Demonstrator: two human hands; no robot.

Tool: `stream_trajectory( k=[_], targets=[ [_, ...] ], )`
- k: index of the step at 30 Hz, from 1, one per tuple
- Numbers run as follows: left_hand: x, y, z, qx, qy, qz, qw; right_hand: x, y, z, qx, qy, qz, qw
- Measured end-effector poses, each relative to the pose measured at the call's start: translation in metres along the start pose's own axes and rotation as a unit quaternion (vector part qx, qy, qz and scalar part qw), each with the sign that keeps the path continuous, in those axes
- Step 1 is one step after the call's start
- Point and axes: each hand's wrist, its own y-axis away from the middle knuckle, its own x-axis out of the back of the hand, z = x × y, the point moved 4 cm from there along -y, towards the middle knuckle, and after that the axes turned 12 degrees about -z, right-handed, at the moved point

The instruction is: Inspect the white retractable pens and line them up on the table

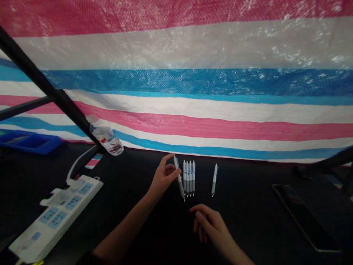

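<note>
Between the thumb and fingers of my left hand (pixel 164 175) is a white pen (pixel 179 176) with a grey grip, tilted, its tip pointing down toward me. Just right of it, several similar pens (pixel 189 178) lie side by side in a row on the black table (pixel 160 228). A single pen (pixel 214 180) lies apart, farther right. My right hand (pixel 209 222) hovers nearer to me, below the row, its index finger stretched out and the other fingers loosely curled; nothing shows in it.
A white power strip (pixel 57 217) lies at the left, with a water bottle (pixel 109 140) behind it by a black frame bar (pixel 55 88). A blue tray (pixel 33 142) is at far left. A phone (pixel 305 217) rests on the right. Striped sheeting (pixel 193 81) hangs at the back.
</note>
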Motion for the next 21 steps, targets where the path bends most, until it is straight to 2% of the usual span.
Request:
stream_trajectory(
  k=[5, 9, 13, 15, 17, 19, 21],
  targets=[
    [0.013, -0.021, -0.021, 0.006, -0.134, -0.029, 0.991, 0.002, 0.0, 0.0, 0.004, 0.008, 0.007, 1.0],
    [0.018, -0.033, -0.039, 0.024, -0.23, -0.018, 0.973, 0.0, -0.001, 0.002, 0.012, 0.017, 0.012, 1.0],
    [0.015, -0.034, -0.049, 0.018, -0.262, -0.012, 0.965, 0.001, 0.0, -0.003, 0.016, 0.046, 0.019, 0.999],
    [0.015, -0.029, -0.05, 0.017, -0.264, -0.016, 0.964, 0.007, 0.002, -0.011, 0.031, 0.106, 0.037, 0.993],
    [0.014, -0.021, -0.048, 0.018, -0.269, -0.018, 0.963, 0.018, 0.005, -0.021, 0.052, 0.214, 0.078, 0.972],
    [0.013, -0.01, -0.043, 0.019, -0.267, -0.02, 0.963, 0.029, 0.01, -0.029, 0.074, 0.335, 0.131, 0.93],
    [0.01, 0.003, -0.035, 0.002, -0.267, -0.012, 0.964, 0.039, 0.013, -0.033, 0.091, 0.442, 0.172, 0.876]
  ],
)
